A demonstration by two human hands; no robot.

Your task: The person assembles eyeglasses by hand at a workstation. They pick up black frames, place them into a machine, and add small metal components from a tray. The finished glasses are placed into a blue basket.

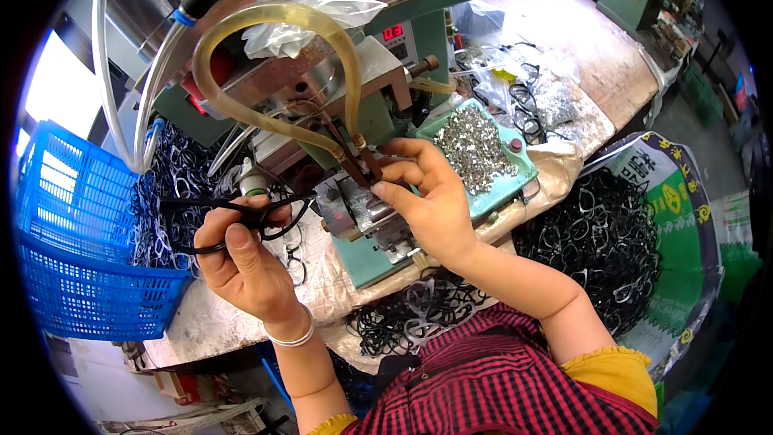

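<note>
My left hand (250, 278) is closed around a black plastic eyeglass frame (187, 203), which it holds up at the left of the machine's metal fixture (346, 208). One end of the frame reaches toward that fixture. My right hand (435, 205) is at the fixture, thumb and forefinger pinched together just under two brown electrode-like tips (369, 167). Whatever sits between those fingers is too small or hidden to make out. A yellowed hose (354, 56) loops down to the tips.
Beside my right hand, a green tray (527, 167) carries many small shiny metal pieces (475, 149). Black frames fill a green-and-white sack (676, 217) at right and lie in a pile (419, 314) before me. Blue baskets (97, 290) stand at left, near another heap of frames (173, 185).
</note>
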